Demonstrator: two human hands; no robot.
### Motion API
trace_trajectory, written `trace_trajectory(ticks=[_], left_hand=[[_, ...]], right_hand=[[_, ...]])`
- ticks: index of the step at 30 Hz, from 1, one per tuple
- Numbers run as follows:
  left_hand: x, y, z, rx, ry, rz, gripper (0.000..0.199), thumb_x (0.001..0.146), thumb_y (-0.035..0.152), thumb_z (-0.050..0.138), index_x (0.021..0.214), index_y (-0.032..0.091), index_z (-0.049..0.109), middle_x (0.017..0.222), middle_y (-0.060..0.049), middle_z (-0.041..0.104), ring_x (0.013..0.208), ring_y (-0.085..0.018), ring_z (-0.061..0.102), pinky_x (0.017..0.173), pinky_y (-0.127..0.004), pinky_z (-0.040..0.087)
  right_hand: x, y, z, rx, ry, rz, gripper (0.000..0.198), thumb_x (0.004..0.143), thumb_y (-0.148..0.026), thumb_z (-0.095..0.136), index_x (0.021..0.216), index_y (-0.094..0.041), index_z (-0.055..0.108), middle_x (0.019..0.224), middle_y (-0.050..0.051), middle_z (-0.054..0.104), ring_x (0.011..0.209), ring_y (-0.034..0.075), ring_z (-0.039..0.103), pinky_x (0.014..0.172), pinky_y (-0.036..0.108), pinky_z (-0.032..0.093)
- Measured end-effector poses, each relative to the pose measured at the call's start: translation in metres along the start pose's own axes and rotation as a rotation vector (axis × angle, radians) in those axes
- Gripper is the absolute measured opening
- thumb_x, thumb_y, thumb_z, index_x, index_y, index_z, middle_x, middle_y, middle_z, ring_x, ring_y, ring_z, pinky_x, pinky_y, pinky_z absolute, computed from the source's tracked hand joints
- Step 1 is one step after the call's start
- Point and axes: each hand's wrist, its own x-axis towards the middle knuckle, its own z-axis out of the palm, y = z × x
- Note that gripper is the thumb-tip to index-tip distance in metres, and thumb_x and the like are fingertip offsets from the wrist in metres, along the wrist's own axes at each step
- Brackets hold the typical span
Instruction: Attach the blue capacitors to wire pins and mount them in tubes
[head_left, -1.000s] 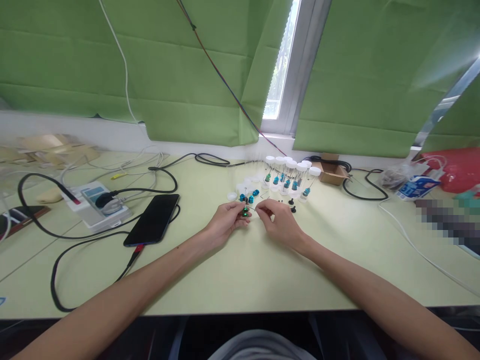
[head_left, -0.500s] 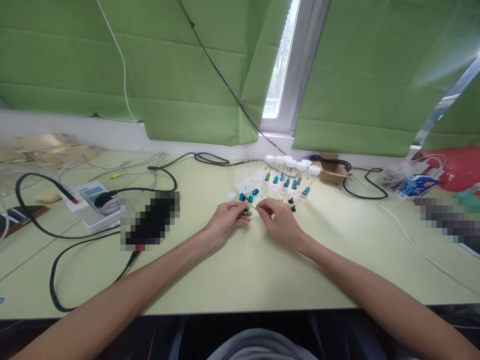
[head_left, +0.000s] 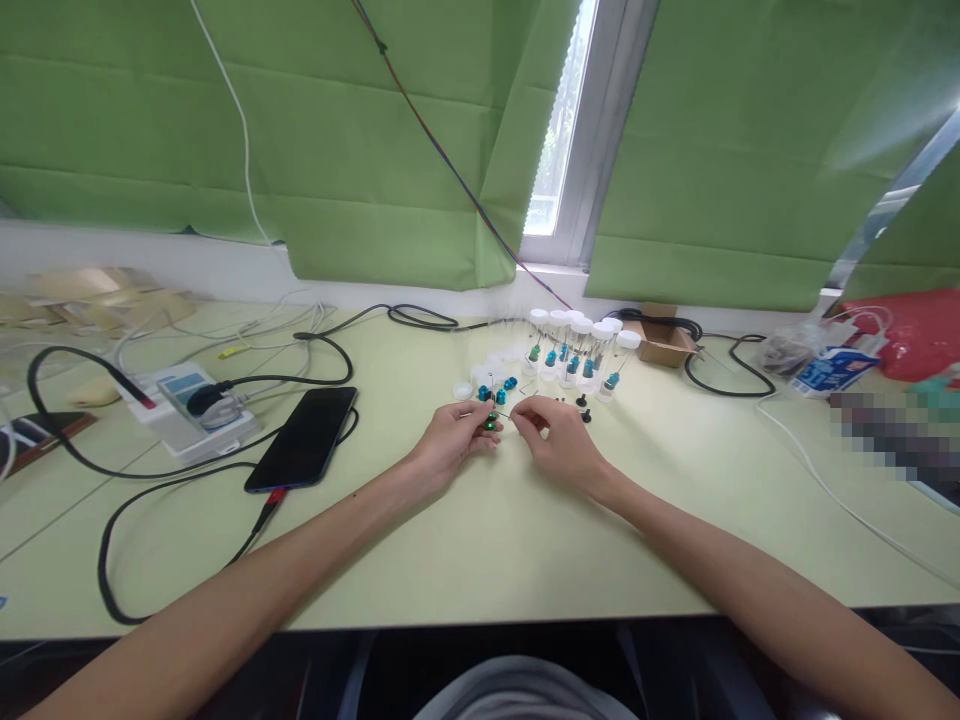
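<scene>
Green blinds (head_left: 712, 150); pale table (head_left: 525, 560); left grip (head_left: 452, 438) clamps green part (head_left: 490, 423); right grip (head_left: 559, 438) pinches rod (head_left: 505, 416).

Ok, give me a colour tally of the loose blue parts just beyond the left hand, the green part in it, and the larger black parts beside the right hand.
Blue parts: 3
Green part in the left hand: 1
Black parts beside the right hand: 2
Total: 6
</scene>
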Motion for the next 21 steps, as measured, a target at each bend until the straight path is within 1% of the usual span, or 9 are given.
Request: trace_trajectory(ticks=[14, 21], left_hand=[[-0.0009, 0.0003, 0.0003, 0.006, -0.015, 0.007, 0.022, 0.089, 0.027, 0.058, 0.085, 0.007, 0.066, 0.08, -0.01, 0.066, 0.059, -0.008, 0.06, 0.058, -0.02, 0.053], [-0.0011, -0.0001, 0.0006, 0.003, -0.016, 0.006, 0.021, 0.088, 0.027, 0.059, 0.084, 0.008, 0.067, 0.081, -0.01, 0.067, 0.06, -0.009, 0.06, 0.058, -0.021, 0.053]], right_hand=[[-0.0003, -0.0006, 0.0002, 0.033, -0.003, 0.003, 0.014, 0.089, -0.019, 0.05, 0.082, -0.018, 0.062, 0.074, 0.002, 0.065, 0.065, 0.014, 0.056, 0.061, 0.026, 0.043], [-0.0001, -0.001, -0.0002, 0.039, -0.013, 0.005, 0.014, 0.089, -0.019, 0.05, 0.082, -0.018, 0.062, 0.074, 0.002, 0.065, 0.065, 0.014, 0.056, 0.061, 0.026, 0.043]])
